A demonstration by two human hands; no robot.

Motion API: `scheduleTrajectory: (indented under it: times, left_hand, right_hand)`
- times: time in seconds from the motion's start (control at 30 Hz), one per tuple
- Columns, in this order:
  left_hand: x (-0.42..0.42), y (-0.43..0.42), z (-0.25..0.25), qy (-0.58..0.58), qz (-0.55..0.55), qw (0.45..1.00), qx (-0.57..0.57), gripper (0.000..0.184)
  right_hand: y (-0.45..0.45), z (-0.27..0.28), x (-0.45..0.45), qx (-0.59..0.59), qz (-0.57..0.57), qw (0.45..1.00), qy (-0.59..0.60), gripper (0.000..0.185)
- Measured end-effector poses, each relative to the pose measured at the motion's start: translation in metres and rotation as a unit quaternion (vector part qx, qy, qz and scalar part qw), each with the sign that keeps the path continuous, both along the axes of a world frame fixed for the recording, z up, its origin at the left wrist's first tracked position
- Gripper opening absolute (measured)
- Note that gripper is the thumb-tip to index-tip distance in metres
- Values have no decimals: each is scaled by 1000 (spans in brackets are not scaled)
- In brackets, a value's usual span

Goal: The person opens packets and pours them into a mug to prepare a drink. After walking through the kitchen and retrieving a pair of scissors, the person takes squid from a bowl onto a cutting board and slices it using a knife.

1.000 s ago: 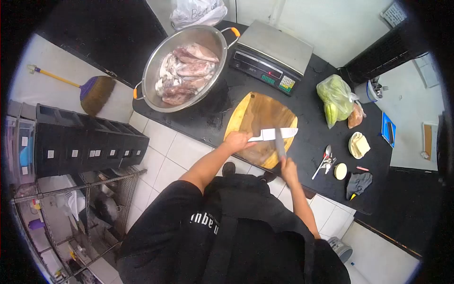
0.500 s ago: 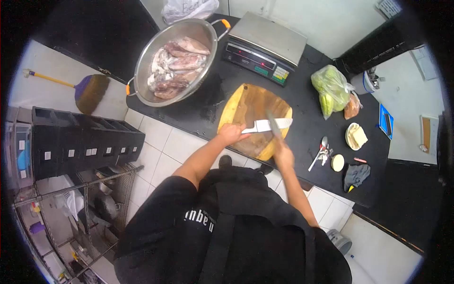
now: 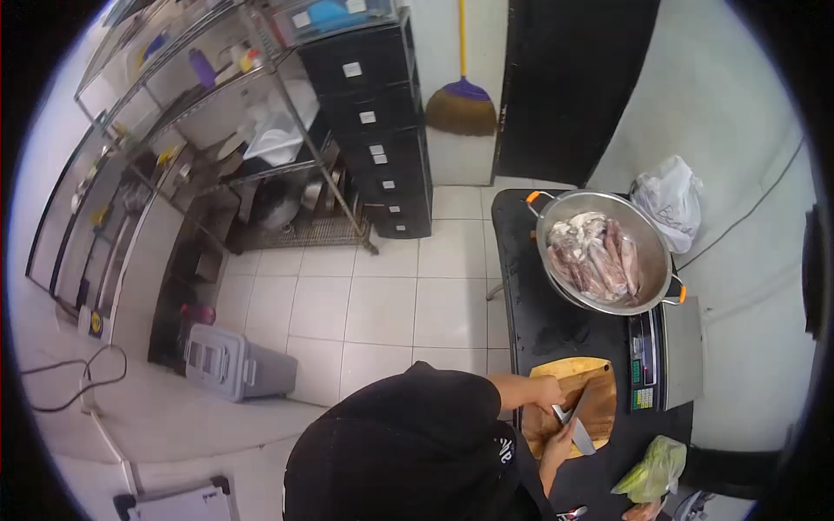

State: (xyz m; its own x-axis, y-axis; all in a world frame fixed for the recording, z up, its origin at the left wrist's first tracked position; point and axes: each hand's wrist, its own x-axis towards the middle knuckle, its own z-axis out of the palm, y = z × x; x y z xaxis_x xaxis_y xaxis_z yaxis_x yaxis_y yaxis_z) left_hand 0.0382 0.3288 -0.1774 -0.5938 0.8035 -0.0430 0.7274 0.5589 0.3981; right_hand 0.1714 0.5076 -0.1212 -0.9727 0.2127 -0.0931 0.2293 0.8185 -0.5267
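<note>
My left hand [image 3: 545, 393] is closed on the handle of a broad kitchen knife [image 3: 583, 440], whose white blade lies low over the wooden cutting board [image 3: 599, 369]. In my right hand [image 3: 560, 441] is a second, narrower grey blade [image 3: 585, 398], which crosses the broad knife above the board. Beyond the board, a large metal basin [image 3: 656, 239] with orange-tipped handles holds raw meat [image 3: 599, 260]. A scale [image 3: 679, 352] stands right beside the board.
A white plastic bag [image 3: 671, 200] sits behind the basin. Green produce in a bag [image 3: 651, 469] lies near the table's lower end. Black drawers [image 3: 387, 130], a wire shelf [image 3: 321, 165], a broom [image 3: 463, 108] and a grey bin [image 3: 239, 363] stand around the tiled floor.
The view has swung left, so the table now appears at the right and the shelf and bin show more. Both hands still hold their blades, which remain crossed over the board.
</note>
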Motion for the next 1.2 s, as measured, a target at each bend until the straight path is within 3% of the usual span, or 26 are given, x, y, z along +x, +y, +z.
scheduleTrajectory:
  times: [0.07,0.1,0.13,0.3,0.37,0.4,0.43,0.47,0.5,0.53,0.63,0.67,0.7,0.73,0.77,0.8,0.9,0.97,1.07,1.17,1.2]
  left_hand:
    - [7,0,21,-19,13,999,-22,47]
    - [6,-9,31,-39,17,998,-46,47]
    - [6,-13,29,-47,28,997,-58,47]
    - [0,-11,13,-69,29,996,-52,48]
    - [4,-14,14,-63,40,996,-43,48]
    - [7,-11,11,-71,37,996,-41,48]
    - [5,-12,8,-58,39,997,-37,49]
    - [4,-13,6,-41,41,998,-34,49]
    - [3,-16,9,-38,39,998,-35,49]
    - [4,-18,15,-40,46,998,-33,47]
    - [10,-16,16,-61,74,995,-12,37]
    - [10,-23,46,-139,93,985,-37,31]
    - [14,-25,41,-119,103,987,28,30]
    - [10,-25,37,-104,79,991,27,31]
    - [9,-25,35,-51,57,996,41,34]
    - [6,-27,43,-81,31,996,-15,37]
    - [3,-29,51,-83,24,995,-54,36]
    - [1,-28,44,-73,14,995,-60,40]
    - [5,-25,51,-46,7,997,-60,39]
    - [3,-24,48,-14,-9,998,-60,40]
    - [4,-23,47,-2,0,998,-67,41]
  right_hand:
    - [9,-11,-32,-21,167,967,191,40]
    - [34,-25,-20,-18,108,985,134,41]
    - [43,7,9,-20,66,995,69,43]
    - [74,-10,65,57,-44,992,-107,46]
    - [4,28,13,32,-8,984,-172,49]
    - [3,2,-14,7,112,993,31,47]
    - [3,-25,-36,-21,223,946,236,45]
    - [4,-12,-34,-21,219,947,235,45]
    - [8,14,-35,-215,97,971,47,42]
    - [11,33,-36,-390,-33,909,-144,40]
    - [45,39,16,-451,-62,877,-150,35]
    - [35,67,33,-413,-73,890,-178,33]
    - [26,82,45,-412,-138,874,-216,30]
    - [36,51,59,-327,-135,916,-189,30]
    - [63,-14,69,-105,-32,992,-61,33]
    - [57,-8,56,11,-5,1000,8,33]
    - [88,-13,4,34,-118,991,51,35]
    - [83,23,-8,31,-156,987,-24,35]
    - [23,50,46,-22,-109,992,-61,39]
    - [17,7,59,5,-154,983,-99,38]
    - [34,-2,46,17,-197,978,-61,34]
